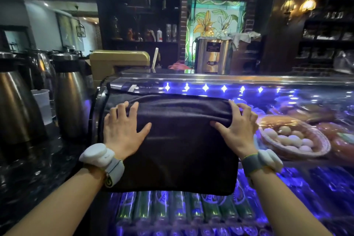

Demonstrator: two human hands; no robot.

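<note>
A dark cloth [178,147] is spread over the curved glass front of a lit display fridge [287,99]. My left hand [122,130] lies flat on the cloth's left side, fingers straight and spread. My right hand [237,126] rests on the cloth's upper right part, where the fabric bunches up between its thumb and fingers. Both wrists wear white bands.
Steel thermos jugs [70,97] and a clear plastic cup [43,105] stand on the dark counter at left. Inside the fridge a basket of eggs [293,140] sits at right, with rows of cans [172,210] below. A steel urn [212,55] stands behind.
</note>
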